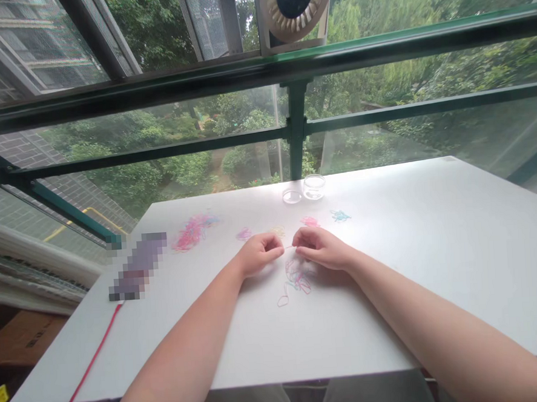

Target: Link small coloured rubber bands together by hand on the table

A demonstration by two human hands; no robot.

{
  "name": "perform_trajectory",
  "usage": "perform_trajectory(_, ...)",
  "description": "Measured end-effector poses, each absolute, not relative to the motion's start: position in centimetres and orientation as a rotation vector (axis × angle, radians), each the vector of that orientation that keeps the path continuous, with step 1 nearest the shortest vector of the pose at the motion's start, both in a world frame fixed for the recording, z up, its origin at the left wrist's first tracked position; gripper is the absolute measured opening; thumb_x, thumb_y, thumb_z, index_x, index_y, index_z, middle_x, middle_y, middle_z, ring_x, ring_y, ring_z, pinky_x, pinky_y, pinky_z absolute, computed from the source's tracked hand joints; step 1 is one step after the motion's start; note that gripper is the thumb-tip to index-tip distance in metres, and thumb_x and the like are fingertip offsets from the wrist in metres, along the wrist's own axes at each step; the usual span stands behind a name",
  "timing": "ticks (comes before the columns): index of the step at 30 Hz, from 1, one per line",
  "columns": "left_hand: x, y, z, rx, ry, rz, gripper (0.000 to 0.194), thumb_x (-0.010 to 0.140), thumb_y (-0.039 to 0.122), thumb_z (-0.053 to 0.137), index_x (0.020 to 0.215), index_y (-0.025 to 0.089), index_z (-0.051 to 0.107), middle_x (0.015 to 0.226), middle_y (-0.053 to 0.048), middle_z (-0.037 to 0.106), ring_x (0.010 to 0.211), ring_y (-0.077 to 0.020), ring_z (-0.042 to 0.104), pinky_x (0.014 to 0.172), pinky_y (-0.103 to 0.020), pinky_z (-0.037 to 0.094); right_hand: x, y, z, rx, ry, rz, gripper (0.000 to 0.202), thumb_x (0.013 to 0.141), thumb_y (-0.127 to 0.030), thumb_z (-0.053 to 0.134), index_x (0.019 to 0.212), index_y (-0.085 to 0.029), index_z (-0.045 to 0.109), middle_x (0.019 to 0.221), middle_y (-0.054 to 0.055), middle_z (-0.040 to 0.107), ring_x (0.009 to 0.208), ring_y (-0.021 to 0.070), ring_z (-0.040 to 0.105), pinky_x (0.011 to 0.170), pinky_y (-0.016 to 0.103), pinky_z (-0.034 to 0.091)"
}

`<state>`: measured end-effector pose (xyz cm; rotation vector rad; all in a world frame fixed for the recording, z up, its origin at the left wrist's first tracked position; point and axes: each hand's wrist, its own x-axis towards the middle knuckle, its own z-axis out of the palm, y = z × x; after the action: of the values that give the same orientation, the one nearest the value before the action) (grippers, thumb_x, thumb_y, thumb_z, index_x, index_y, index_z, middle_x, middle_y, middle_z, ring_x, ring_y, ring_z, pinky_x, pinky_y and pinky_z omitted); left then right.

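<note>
Between my two hands a thin pink rubber band (289,246) is stretched just above the white table. My left hand (261,253) pinches one end of it, and my right hand (319,249) pinches the other. Below them lies a loose chain of linked rubber bands (297,279) in pink, purple and teal. Past my fingertips are small piles: purple bands (243,233), yellow bands (277,231) partly behind my left hand, pink bands (310,221) and teal bands (340,215). A larger mixed heap of bands (193,231) spreads to the left.
A clear round jar (314,187) and its lid (292,196) stand at the table's (436,263) far edge. At left lies a blurred-out phone-like device (140,266) with a red cable (96,354). A green railing (295,129) runs behind the table.
</note>
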<state>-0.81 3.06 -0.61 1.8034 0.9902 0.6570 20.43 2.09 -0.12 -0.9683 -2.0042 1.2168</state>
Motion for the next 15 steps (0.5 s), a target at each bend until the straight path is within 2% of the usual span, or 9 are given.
perform_trajectory(8,-0.7,2.91,-0.64,1.819,1.01,0.668,0.022,0.075,0.034,0.059,0.072,0.013,0.055,0.063,0.001,0.047,0.057,-0.0086,0.039,0.052,-0.021,0.032,20.25,2.03,-0.32,-0.985,-1.964,1.228,0.011,0.077,-0.027,0.057,0.081,-0.017,0.054,0.064,-0.002,0.05,0.056,0.01,0.046,0.053,0.024,0.036)
perform_trajectory(15,-0.63,2.76,-0.62,1.84,1.032,0.666,0.021,0.074,0.034,0.06,0.073,0.013,0.059,0.063,0.001,0.05,0.056,-0.0086,0.042,0.052,-0.02,0.033,20.11,2.04,-0.26,-1.026,-1.979,1.185,0.009,0.077,-0.024,0.056,0.078,-0.016,0.055,0.063,-0.002,0.051,0.055,0.0094,0.045,0.053,0.023,0.036)
